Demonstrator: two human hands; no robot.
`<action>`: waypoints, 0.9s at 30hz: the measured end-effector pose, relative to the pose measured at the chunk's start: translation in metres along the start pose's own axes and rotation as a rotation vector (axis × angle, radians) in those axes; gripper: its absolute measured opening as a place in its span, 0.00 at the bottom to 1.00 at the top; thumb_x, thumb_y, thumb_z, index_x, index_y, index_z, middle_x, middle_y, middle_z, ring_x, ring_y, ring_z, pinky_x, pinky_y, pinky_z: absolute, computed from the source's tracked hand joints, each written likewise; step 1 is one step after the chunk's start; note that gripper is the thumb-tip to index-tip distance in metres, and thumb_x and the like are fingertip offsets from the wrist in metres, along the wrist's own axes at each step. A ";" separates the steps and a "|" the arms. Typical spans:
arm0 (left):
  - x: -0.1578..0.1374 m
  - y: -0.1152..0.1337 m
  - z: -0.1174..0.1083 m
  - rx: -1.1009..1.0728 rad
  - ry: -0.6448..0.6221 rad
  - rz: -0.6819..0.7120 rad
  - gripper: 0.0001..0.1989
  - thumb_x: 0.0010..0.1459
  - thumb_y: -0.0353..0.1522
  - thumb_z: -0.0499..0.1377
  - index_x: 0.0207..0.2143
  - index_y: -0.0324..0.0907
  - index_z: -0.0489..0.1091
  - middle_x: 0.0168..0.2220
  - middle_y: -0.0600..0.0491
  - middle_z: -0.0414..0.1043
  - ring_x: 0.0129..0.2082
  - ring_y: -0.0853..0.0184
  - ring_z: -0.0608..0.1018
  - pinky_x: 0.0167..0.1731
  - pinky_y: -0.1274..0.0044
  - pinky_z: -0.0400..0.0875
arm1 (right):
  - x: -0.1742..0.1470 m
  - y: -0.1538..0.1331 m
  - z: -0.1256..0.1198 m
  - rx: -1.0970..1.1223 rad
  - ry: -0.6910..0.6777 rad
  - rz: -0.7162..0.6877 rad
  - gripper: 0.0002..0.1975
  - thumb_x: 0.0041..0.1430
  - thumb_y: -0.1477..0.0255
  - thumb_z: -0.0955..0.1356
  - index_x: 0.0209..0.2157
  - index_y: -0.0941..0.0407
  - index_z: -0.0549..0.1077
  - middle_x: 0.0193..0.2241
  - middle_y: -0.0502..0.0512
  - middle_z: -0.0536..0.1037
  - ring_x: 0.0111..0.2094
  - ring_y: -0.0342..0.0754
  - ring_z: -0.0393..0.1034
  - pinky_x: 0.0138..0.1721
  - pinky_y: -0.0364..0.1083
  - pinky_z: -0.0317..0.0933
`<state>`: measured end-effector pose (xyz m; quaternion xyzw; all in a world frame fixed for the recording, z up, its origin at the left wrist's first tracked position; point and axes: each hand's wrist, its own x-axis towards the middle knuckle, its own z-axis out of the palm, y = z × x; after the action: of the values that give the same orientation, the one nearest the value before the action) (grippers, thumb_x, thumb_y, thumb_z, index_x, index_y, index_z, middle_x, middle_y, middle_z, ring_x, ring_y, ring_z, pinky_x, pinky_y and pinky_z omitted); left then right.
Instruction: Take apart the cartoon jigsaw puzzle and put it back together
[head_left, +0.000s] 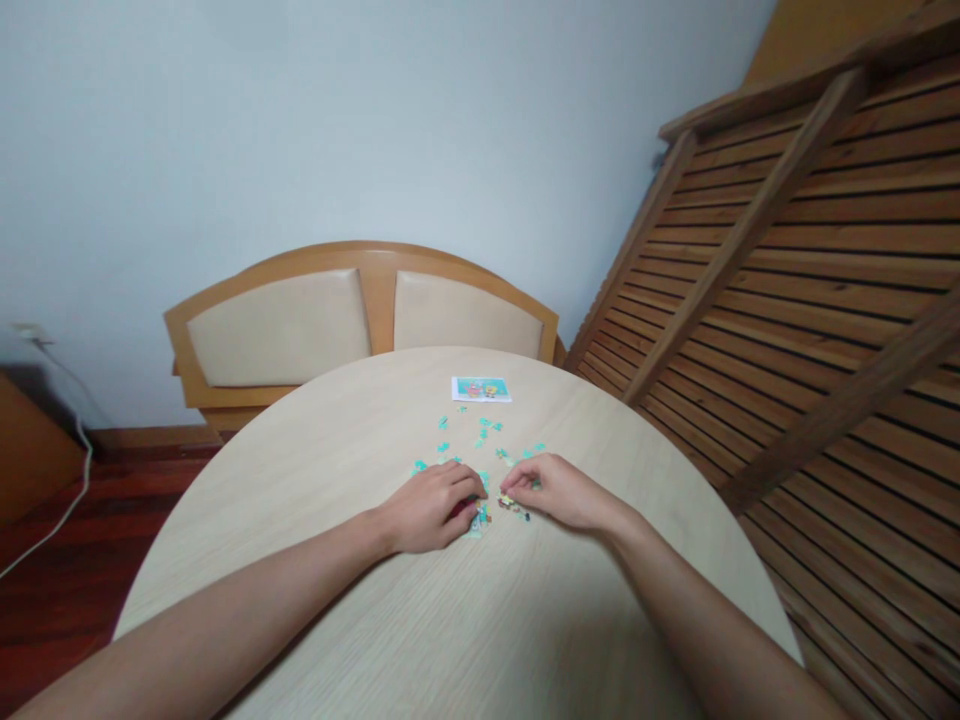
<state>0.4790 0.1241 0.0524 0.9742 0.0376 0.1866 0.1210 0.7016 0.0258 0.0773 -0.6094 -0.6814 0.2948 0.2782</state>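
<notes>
My left hand (439, 507) rests on the table, its fingers curled and its thumb and fingertips at a small cluster of puzzle pieces (475, 525) that look partly joined. The hand covers part of this cluster. To its right, my right hand (553, 488) has thumb and fingers pinched together on a small yellowish puzzle piece (508, 498). Just below those fingertips lie several dark and brownish pieces (517, 510). Loose teal pieces (487, 425) are scattered beyond both hands. A picture card (481, 389) with cartoon figures on a teal ground lies farther back.
The round pale wooden table (322, 430) fills the middle. Behind it stands a wooden headboard (382, 300) with cream panels against the wall. A slatted wooden frame (810, 270) leans on the right. A white cable (82, 480) hangs at the left.
</notes>
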 end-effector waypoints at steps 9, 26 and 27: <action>0.001 0.001 -0.001 -0.014 -0.003 0.030 0.11 0.65 0.30 0.52 0.47 0.42 0.70 0.45 0.47 0.74 0.46 0.61 0.75 0.51 0.70 0.69 | 0.001 0.005 0.003 -0.033 -0.050 -0.007 0.10 0.56 0.71 0.68 0.33 0.59 0.82 0.28 0.54 0.81 0.29 0.46 0.71 0.32 0.42 0.60; -0.001 0.003 -0.003 0.017 -0.123 0.188 0.29 0.60 0.36 0.57 0.64 0.46 0.59 0.62 0.45 0.63 0.59 0.51 0.67 0.60 0.59 0.61 | -0.001 0.010 -0.003 -0.229 0.011 -0.166 0.08 0.60 0.69 0.70 0.38 0.53 0.83 0.37 0.55 0.82 0.41 0.50 0.74 0.45 0.44 0.61; -0.001 0.003 -0.003 0.015 -0.126 0.190 0.29 0.60 0.36 0.57 0.64 0.46 0.59 0.62 0.45 0.64 0.59 0.51 0.67 0.60 0.59 0.61 | -0.001 0.010 -0.003 -0.240 0.003 -0.155 0.09 0.60 0.69 0.70 0.37 0.53 0.83 0.36 0.54 0.83 0.40 0.50 0.74 0.44 0.44 0.61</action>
<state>0.4767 0.1219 0.0557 0.9842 -0.0609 0.1350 0.0975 0.7109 0.0257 0.0722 -0.5843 -0.7564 0.1878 0.2262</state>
